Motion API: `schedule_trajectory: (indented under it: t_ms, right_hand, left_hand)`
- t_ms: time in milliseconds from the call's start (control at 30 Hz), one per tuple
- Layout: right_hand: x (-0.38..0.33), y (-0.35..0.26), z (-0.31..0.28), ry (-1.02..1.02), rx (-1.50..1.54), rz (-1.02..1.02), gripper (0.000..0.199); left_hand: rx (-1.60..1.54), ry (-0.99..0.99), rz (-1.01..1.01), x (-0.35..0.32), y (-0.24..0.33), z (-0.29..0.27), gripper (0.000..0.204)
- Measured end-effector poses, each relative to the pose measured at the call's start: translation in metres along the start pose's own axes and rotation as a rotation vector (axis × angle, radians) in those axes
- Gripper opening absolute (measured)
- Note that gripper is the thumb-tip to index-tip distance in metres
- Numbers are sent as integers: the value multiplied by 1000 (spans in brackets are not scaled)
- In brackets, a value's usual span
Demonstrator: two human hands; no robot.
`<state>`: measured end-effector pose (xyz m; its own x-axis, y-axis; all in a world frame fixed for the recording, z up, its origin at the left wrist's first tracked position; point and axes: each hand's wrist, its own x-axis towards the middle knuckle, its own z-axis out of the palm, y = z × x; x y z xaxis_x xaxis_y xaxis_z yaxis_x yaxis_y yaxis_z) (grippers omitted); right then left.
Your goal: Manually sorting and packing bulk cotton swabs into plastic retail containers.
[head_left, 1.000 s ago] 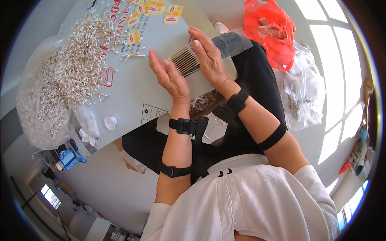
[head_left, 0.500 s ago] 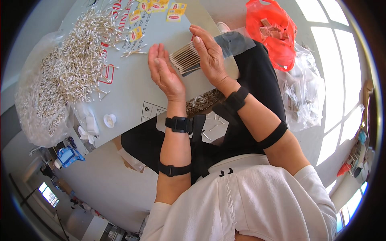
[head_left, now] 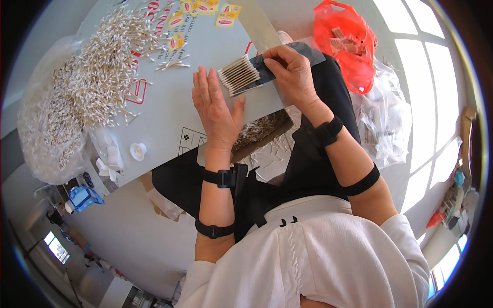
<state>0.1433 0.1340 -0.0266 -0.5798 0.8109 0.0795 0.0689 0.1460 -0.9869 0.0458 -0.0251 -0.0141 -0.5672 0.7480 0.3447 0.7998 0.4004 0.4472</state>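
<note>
A row of cotton swabs [head_left: 239,75] lies side by side on the table, partly over a dark plastic sheet [head_left: 266,75]. My left hand [head_left: 215,110] is open just left of the row, its fingers stretched out together and its thumb apart. To the right, my right hand [head_left: 292,72] is closed, thumb and forefinger pinched together over the dark sheet beside the swab ends. What is between those fingertips, if anything, is hidden. A big heap of loose cotton swabs [head_left: 102,72] spills from a clear plastic bag [head_left: 31,128] at the left.
Small yellow-and-white packets [head_left: 226,16] lie at the far side. A white spool-like piece [head_left: 138,151] sits near the table's front edge. Below it, a box of swabs [head_left: 264,134] rests by my lap. A red bag [head_left: 336,20] and clear plastic bags [head_left: 382,115] stand at the right.
My right hand has moved right, off the row of swabs, and its fingers have closed to a pinch. My left hand has turned palm down and shifted slightly toward me.
</note>
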Motion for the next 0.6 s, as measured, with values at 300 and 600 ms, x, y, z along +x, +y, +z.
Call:
schedule_trajectory:
  t_ms: [300, 600]
  right_hand:
    - [-6, -5, 24, -198, -602, -432, 30]
    - [-29, 1, 28, -479, -969, -495, 74]
  left_hand:
    - [-91, 155, -97, 14, -23, 11, 15]
    - [-61, 99, -117, 26, -27, 15, 14]
